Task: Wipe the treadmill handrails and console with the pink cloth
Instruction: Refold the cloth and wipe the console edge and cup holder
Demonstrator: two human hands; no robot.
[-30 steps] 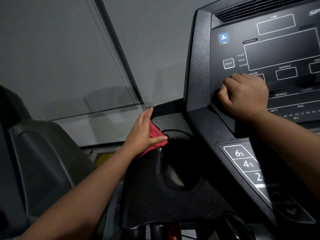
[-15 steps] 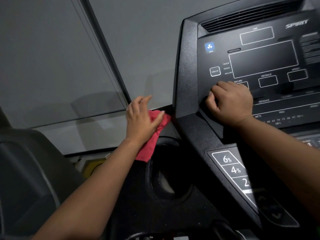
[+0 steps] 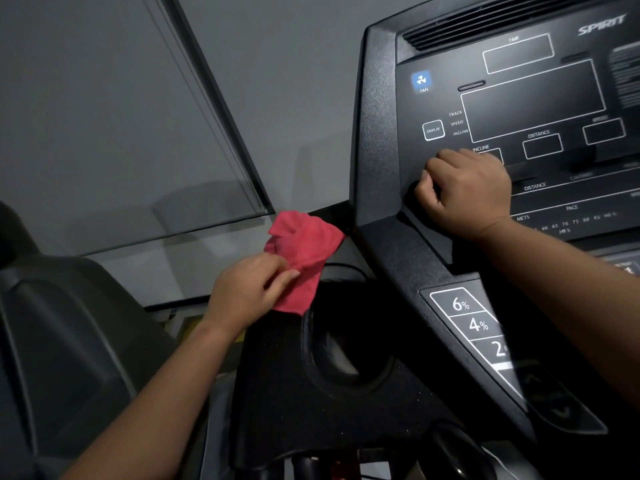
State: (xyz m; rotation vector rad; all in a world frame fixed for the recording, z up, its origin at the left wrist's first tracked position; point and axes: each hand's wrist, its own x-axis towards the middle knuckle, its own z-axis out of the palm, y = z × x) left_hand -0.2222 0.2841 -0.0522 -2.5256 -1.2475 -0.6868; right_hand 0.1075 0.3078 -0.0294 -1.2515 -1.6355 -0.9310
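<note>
while the left hand [image 3: 249, 289] pinches the pink cloth [image 3: 300, 258] between thumb and curled fingers, the cloth hangs bunched over the far edge of the black side tray [image 3: 294, 393], just beside the left edge of the console [image 3: 377, 133] and above the round cup well [image 3: 341, 355]. the right hand [image 3: 465, 195] is curled into a loose fist against the console face, below the display button [image 3: 433, 130]; i cannot tell whether it grips a ledge there or simply braces. judging by this, the step in hand is wiping the tray's far edge and the seam where it meets the console. to do it well, i would spread the cloth flatter under the fingers so more fabric meets the plastic, press it into the seam, then draw it in overlapping strokes round the well's rim. near the incline keys [image 3: 469, 320], light pressure seems wise, so no button gets pushed.
</note>
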